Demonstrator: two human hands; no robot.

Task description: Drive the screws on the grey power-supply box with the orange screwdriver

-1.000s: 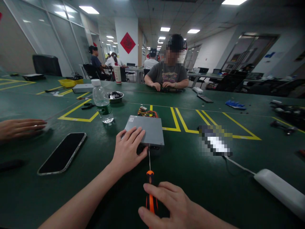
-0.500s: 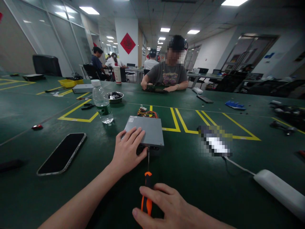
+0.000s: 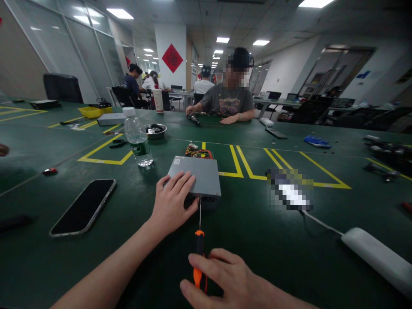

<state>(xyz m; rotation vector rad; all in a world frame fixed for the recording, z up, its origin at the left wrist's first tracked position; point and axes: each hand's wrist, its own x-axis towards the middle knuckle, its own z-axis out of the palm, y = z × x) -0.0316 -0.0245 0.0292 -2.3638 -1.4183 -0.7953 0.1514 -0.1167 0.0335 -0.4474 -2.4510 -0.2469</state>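
A grey metal computer power supply lies on the green table in front of me, its bundle of coloured cables at the far side. My left hand holds it, fingers spread over its top left part and thumb at the near edge. An orange and black screwdriver points away from me, its shaft reaching the near face of the power supply. Around its handle are the thumb and fingers of my right hand. The tip's contact point is too small to make out.
A water bottle, a metal bowl and a phone stand or lie on the left. To the right are a pixelated device with a cable and a white power strip. Across the table, a person handles a dark object.
The screwdriver handle has turned a little in my right hand. My left hand keeps its place. The person opposite has swung the dark object round. Part of a hand appears at the left edge.
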